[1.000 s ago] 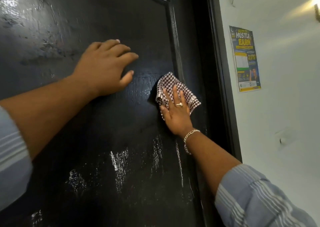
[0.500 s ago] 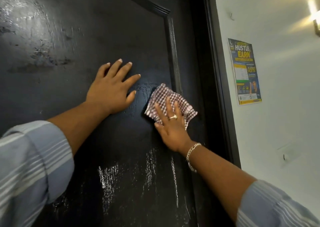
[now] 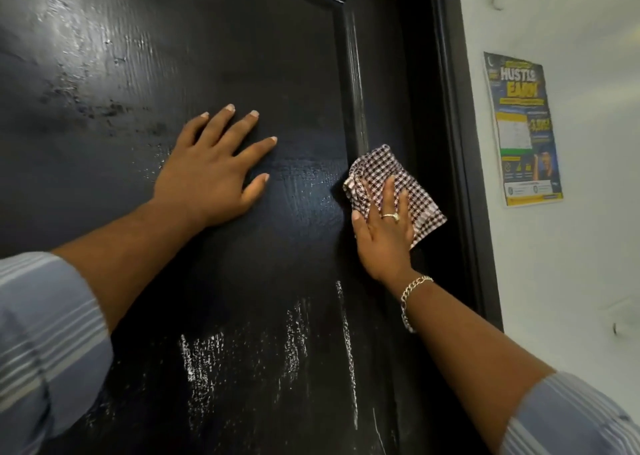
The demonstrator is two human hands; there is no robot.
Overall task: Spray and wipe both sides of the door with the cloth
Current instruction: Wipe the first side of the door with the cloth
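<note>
At far left, a striped sleeve [image 3: 45,343] leads to the left hand [image 3: 211,174], its grip open, fingers spread flat against the black door [image 3: 242,56]. Wet streaks [image 3: 207,368] shine on the panel lower down. Right of that hand, beside the raised moulding [image 3: 349,83], the right hand [image 3: 382,236] presses the checked cloth [image 3: 398,174] to the door with straight fingers, its grip open too. Farther right, a poster [image 3: 523,128] hangs on the white wall [image 3: 571,281].
</note>
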